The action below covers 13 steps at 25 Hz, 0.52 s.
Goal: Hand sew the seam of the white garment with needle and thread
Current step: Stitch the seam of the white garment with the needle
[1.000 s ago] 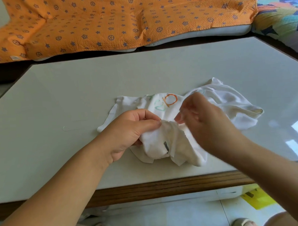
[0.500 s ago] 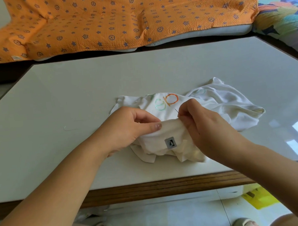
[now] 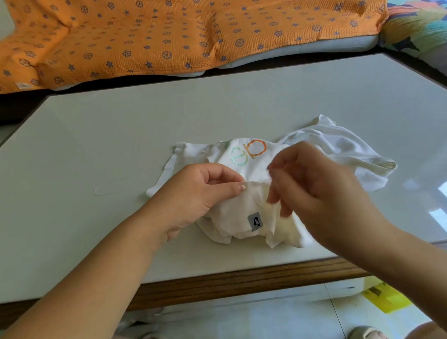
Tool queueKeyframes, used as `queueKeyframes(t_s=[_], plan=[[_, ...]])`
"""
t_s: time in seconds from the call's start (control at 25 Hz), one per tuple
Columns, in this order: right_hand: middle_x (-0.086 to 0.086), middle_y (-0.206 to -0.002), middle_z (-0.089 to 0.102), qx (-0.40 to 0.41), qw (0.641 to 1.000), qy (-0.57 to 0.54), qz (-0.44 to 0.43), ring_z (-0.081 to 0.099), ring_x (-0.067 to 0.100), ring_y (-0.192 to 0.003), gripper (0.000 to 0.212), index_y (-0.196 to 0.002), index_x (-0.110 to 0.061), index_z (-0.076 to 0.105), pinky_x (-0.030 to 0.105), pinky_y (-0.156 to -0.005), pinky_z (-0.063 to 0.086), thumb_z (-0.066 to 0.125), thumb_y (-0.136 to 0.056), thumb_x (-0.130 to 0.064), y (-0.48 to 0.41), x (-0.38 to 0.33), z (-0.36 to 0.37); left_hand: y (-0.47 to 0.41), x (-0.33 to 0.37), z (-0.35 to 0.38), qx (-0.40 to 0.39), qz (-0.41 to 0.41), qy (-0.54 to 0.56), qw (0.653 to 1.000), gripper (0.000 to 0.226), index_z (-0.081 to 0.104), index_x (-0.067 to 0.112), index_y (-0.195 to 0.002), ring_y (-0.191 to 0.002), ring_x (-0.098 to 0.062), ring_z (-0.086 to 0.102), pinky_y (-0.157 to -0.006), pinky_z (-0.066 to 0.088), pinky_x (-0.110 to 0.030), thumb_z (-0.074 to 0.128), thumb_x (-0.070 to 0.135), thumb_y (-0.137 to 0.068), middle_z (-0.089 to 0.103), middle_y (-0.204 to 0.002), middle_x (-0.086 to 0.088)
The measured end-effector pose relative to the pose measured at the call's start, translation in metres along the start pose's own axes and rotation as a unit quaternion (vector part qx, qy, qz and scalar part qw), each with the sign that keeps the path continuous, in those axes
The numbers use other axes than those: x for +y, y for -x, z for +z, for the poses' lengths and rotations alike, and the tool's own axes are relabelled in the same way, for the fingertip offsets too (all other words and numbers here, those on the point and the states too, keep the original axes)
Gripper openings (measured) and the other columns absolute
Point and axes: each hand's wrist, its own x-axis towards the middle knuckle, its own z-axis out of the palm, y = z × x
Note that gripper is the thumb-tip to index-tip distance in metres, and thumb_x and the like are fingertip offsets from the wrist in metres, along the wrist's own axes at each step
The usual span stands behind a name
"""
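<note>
The white garment (image 3: 344,148) lies crumpled on the table, with orange and green printed letters (image 3: 249,151) on top and a small grey label (image 3: 254,221) near its front. My left hand (image 3: 193,196) pinches a raised fold of the fabric between thumb and forefinger. Just right of that fold is my right hand (image 3: 320,190), blurred by motion, with thumb and forefinger pinched together and the other fingers curled. The needle and thread are too thin and blurred to make out here.
The pale table top (image 3: 114,148) has a wooden front edge (image 3: 222,284). Behind it lies an orange patterned blanket (image 3: 160,31), with a colourful cushion (image 3: 420,19) at the back right. A yellow object (image 3: 384,297) lies on the floor below.
The fold was turned over so the grey label faces up. A needle showed at my right fingertips half a second ago; that hand has since lifted slightly from the fold.
</note>
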Motion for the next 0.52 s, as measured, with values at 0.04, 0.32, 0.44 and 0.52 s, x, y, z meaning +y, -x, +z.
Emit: queueKeyframes(t_s=[0.04,0.32,0.44,0.52], plan=[[-0.007,-0.066,0.068,-0.053,0.997,-0.02,0.045,0.061,0.005,-0.052,0.009,-0.086,-0.026,0.056,0.012,-0.051,0.043,0.055,-0.094,-0.022,0.0022,-0.0028,0.002,0.0,0.0005,0.0006,-0.002,0.002,0.001,1.0,0.003,0.073,0.022,-0.082,-0.063,0.006,0.061,-0.053,0.042,-0.007,0.071,0.021,-0.084,0.07,-0.072,0.012],[-0.001,-0.053,0.063,-0.098,0.982,-0.048,0.152,0.053,0.01,-0.041,0.015,-0.086,-0.022,0.065,0.012,-0.04,0.037,0.055,-0.092,-0.013,-0.0032,0.0027,0.0072,-0.0004,-0.0001,-0.0014,-0.035,-0.005,0.009,0.999,0.007,0.07,0.025,-0.085,-0.067,-0.001,0.062,-0.057,0.045,-0.013,0.066,0.021,-0.089,0.069,-0.074,0.009],[0.0,-0.052,0.063,-0.105,0.98,-0.067,0.154,0.053,0.011,-0.041,0.017,-0.088,-0.021,0.066,0.012,-0.039,0.036,0.054,-0.092,-0.011,-0.0041,0.0014,0.008,0.0002,-0.0002,-0.0025,-0.042,-0.004,0.006,0.999,0.01,0.07,0.026,-0.083,-0.07,-0.002,0.063,-0.061,0.045,-0.015,0.065,0.021,-0.09,0.07,-0.076,0.009],[0.0,-0.052,0.062,-0.108,0.98,-0.071,0.154,0.053,0.011,-0.041,0.017,-0.09,-0.02,0.066,0.012,-0.039,0.036,0.053,-0.092,-0.01,-0.0042,0.0012,0.0083,0.0003,-0.0002,-0.0027,-0.042,-0.004,0.006,0.999,0.01,0.07,0.026,-0.083,-0.069,-0.002,0.063,-0.062,0.045,-0.015,0.064,0.02,-0.09,0.07,-0.075,0.01]])
